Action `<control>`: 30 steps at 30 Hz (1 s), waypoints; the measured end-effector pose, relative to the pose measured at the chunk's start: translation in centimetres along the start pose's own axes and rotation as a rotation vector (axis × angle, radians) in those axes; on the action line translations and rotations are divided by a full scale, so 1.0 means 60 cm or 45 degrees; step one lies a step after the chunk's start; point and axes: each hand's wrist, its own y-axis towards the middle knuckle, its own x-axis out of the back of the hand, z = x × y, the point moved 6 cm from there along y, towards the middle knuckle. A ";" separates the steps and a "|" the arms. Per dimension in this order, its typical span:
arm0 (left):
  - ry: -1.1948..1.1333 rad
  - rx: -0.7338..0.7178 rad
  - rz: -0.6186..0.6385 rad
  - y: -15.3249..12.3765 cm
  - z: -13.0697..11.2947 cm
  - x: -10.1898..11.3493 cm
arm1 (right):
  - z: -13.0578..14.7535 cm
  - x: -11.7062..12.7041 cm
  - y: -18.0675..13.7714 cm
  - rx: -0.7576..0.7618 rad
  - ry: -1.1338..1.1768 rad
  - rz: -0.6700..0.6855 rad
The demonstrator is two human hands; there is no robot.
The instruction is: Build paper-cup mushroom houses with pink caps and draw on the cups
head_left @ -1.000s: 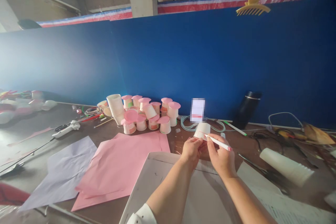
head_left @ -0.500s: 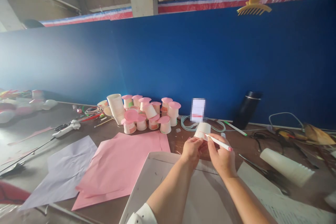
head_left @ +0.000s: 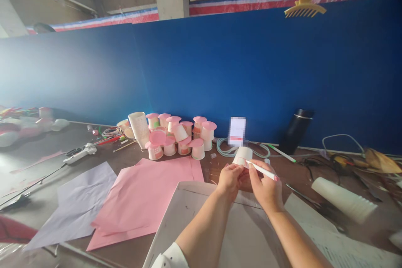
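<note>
My left hand [head_left: 230,181] grips a white paper cup [head_left: 243,154] near its lower edge; the cup is upside down and tilted. Faint red or pink lines show on the cup's side. In my right hand [head_left: 266,186] is a white marker pen [head_left: 262,170] with a pink-red end, its tip against the cup. Below both wrists lies a large white sheet or board [head_left: 191,217] with a few dark marks. Parts of the fingers under the cup are hidden.
Several decorated paper cups with pink tops [head_left: 179,138] stand back left, beside a stack of cups [head_left: 138,130]. Pink paper [head_left: 141,201] and lilac paper [head_left: 78,201] lie left. A black bottle [head_left: 295,134], a green-tipped marker [head_left: 282,153] and a lying cup stack [head_left: 342,199] are right.
More of a red or pink line shows on the cup near the pen tip. Both hands keep almost the same place and hold.
</note>
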 end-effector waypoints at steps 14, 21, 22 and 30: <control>-0.026 -0.037 0.022 -0.001 -0.003 -0.002 | 0.006 -0.002 0.001 -0.127 0.091 0.116; -0.024 -0.031 -0.005 -0.002 -0.003 -0.001 | 0.007 -0.002 0.001 -0.149 0.070 0.127; -0.022 -0.034 0.001 -0.002 -0.003 -0.002 | 0.008 -0.001 0.001 -0.140 0.070 0.125; -0.023 -0.026 -0.011 -0.002 -0.004 -0.003 | 0.013 0.000 0.002 -0.104 0.020 0.105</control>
